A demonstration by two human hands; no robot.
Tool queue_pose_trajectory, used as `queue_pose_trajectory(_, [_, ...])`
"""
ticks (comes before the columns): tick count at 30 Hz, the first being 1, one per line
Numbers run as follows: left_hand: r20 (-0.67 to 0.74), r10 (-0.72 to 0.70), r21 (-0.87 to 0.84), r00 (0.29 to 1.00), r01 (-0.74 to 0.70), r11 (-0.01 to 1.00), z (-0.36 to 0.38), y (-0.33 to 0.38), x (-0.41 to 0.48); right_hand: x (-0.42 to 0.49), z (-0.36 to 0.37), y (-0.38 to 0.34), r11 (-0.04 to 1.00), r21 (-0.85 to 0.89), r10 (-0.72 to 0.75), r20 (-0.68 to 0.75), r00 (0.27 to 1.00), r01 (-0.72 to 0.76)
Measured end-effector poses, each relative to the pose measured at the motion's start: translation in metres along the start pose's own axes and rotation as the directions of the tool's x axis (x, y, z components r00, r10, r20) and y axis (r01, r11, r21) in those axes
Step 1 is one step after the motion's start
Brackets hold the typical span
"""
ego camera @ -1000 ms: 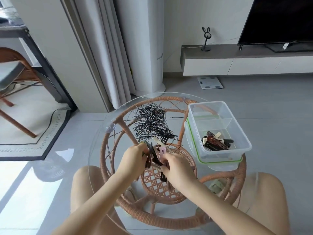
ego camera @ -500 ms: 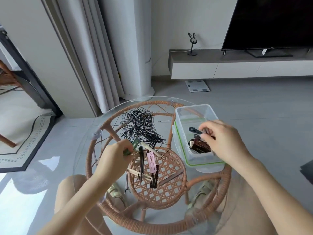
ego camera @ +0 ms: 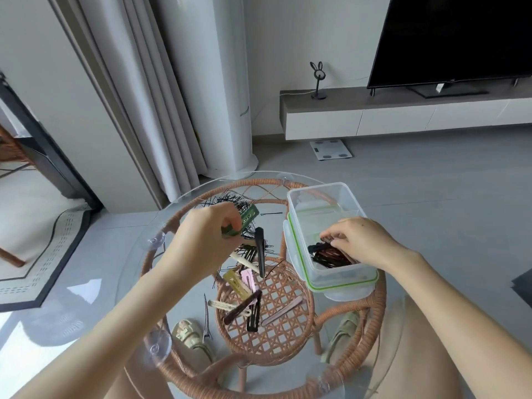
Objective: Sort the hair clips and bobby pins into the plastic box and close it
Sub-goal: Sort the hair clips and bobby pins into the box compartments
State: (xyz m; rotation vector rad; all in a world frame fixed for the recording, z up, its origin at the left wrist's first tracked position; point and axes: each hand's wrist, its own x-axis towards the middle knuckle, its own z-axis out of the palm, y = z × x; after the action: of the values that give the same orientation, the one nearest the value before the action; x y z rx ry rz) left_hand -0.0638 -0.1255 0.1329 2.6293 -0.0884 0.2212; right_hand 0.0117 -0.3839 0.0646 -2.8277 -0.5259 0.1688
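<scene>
A clear plastic box (ego camera: 316, 189) stands on its green-rimmed lid (ego camera: 342, 287) at the right of the glass-topped rattan table (ego camera: 138, 283). My right hand (ego camera: 361, 240) is inside the box, its fingertips pinched on a dark hair clip (ego camera: 326, 253) on the pile there. My left hand (ego camera: 208, 239) is lifted over the table and holds a green hair clip (ego camera: 248, 218). Behind it lies a heap of black bobby pins (ego camera: 227, 200). Several loose clips lie on the glass, among them a long black one (ego camera: 260, 249), a pink one (ego camera: 248, 279) and a mauve one (ego camera: 283, 311).
One stray bobby pin (ego camera: 272, 214) lies left of the box. A grey clip (ego camera: 206, 321) sits near the front left. Shoes (ego camera: 190, 336) show through the glass below. My knees flank the table. A TV unit (ego camera: 403, 113) and floor scale (ego camera: 331, 149) are far behind.
My right hand carried a dark clip from the middle of the table to the box and has lowered into it. My left hand lifted a green clip off the table.
</scene>
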Motion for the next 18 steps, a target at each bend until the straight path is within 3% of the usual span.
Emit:
queue_pose_trajectory(8, [-0.021, 0.114, -0.129, 0.993, -0.115, 0.985, 0.025, 0.062, 0.032, -0.032, -0.024, 0.028, 0.995, 0.096, 0.062, -0.298, 0.953, -0.034])
queue_pose_trajectory(13, [-0.085, 0.165, -0.194, 0.983, -0.179, 0.964, 0.081, 0.092, 0.052, -0.051, -0.03, 0.041, 0.996, 0.082, 0.066, -0.377, 0.924, -0.038])
queue_pose_trajectory(15, [-0.027, 0.193, -0.198, 0.981, -0.195, 0.961, 0.11, 0.092, 0.053, -0.055, -0.029, 0.044, 0.997, 0.073, 0.064, -0.383, 0.921, -0.039])
queue_pose_trajectory(18, [0.181, 0.185, -0.089, 0.966, -0.171, 0.981, 0.141, 0.078, 0.05, -0.059, -0.026, 0.047, 0.998, 0.058, 0.057, -0.358, 0.932, -0.039])
